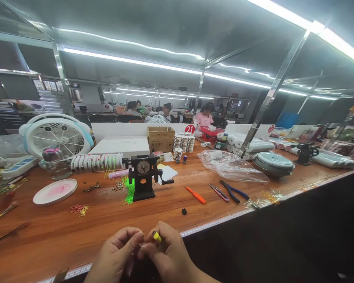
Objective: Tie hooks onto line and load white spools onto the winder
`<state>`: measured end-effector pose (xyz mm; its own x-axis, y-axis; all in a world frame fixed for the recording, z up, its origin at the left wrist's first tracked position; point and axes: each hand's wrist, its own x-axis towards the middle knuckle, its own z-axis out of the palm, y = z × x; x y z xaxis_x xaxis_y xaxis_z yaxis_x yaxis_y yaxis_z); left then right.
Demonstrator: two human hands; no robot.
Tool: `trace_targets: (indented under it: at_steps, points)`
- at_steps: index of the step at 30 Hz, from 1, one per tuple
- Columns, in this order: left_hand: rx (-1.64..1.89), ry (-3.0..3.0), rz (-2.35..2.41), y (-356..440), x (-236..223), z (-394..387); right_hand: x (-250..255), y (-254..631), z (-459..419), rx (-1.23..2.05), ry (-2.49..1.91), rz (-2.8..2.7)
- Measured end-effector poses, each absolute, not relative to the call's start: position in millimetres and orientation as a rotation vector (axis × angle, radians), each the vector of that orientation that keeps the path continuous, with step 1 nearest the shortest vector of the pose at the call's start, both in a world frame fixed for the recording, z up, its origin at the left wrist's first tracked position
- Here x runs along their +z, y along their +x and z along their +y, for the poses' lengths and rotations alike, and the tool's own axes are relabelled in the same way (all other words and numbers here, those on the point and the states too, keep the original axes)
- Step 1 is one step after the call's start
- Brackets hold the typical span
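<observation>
My left hand [118,249] and my right hand [166,249] meet at the table's front edge, fingertips almost touching. The left thumb and forefinger are pinched together, and whatever lies between them is too small to name. A small yellow-tipped object [157,237] sticks out of the curled fingers of my right hand; the rest of it is hidden. Beyond the hands lies a small black piece [184,211]. Farther back stands a black hand-crank winder [143,177] with a row of white spools [97,162] on its shaft. Green strands [129,190] lie beside its base.
An orange screwdriver [196,194], a cutter [218,192] and dark-blue pliers [233,191] lie to the right. Left are a white dish [55,192], small red and gold pieces [78,209] and a fan [57,137]. Plastic bags [230,167] lie behind; people sit farther away.
</observation>
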<state>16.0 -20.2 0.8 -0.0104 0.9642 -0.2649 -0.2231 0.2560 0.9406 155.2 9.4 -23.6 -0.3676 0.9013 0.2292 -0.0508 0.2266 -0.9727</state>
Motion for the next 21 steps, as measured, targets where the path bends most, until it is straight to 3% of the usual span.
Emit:
trace_targets:
  at_steps: [3,10,21]
  points:
    - [1.055,1.075,1.307,11,6,-15,-13,159,14,1.413,-0.796,-1.443]
    - [0.884,1.101,1.237,18,3,2,-2,169,23,1.278,-0.766,-1.510]
    - [1.329,1.093,1.344,40,45,69,11,200,85,1.524,-0.898,-1.298]
